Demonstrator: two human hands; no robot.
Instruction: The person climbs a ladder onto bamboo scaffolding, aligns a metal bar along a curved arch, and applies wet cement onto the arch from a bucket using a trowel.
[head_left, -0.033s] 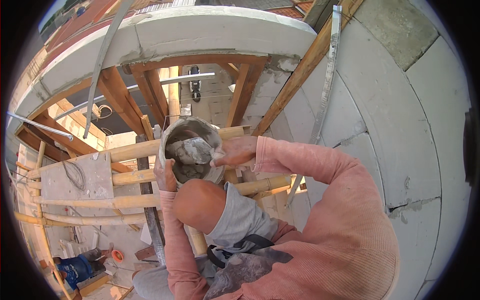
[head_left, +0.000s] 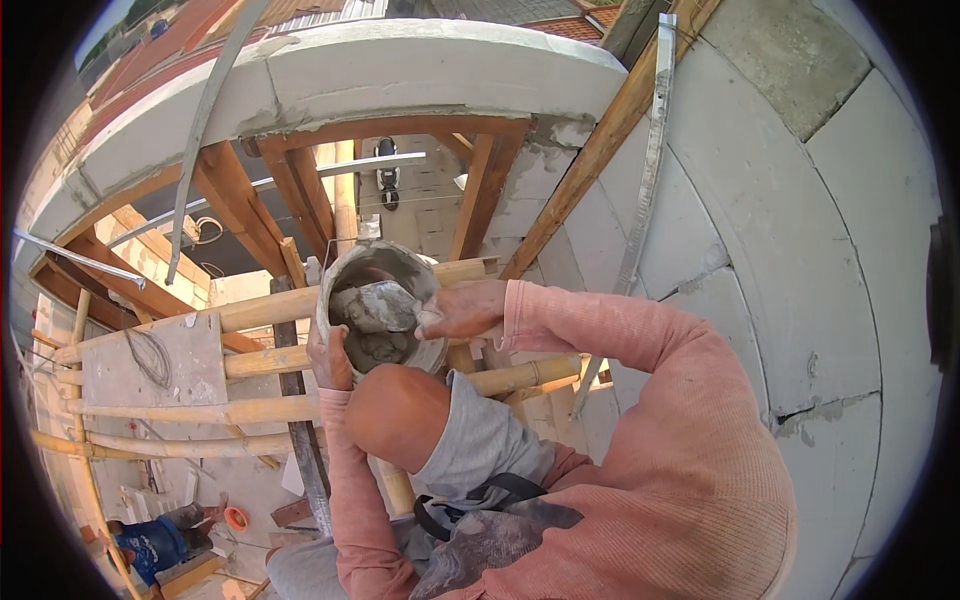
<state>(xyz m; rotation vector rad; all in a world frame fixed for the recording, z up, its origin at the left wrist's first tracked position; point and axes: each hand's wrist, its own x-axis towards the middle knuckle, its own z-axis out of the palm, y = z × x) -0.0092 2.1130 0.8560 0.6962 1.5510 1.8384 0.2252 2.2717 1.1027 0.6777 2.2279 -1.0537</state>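
A mortar-caked bucket [head_left: 433,354] stands between my hands, tilted so that its inside shows. Wet grey mortar [head_left: 378,348] lies at the bottom. My left hand [head_left: 330,358] grips the bucket's near left rim, with the thumb on the inner side. At the opposite rim my right hand [head_left: 468,308] is closed round a trowel, whose handle the fist hides. The trowel's blade [head_left: 390,302], smeared with mortar, is inside the bucket over the mortar. My bare knee [head_left: 400,405] is just below the bucket.
Bamboo scaffold poles [head_left: 270,308] run beneath the bucket; a grey board [head_left: 160,358] lies on them. Timber frames [head_left: 490,190] and a curved block wall [head_left: 440,65] stand ahead, a block wall [head_left: 780,270] at right. Far below left is another person [head_left: 155,545]; a motorbike [head_left: 388,175] stands below.
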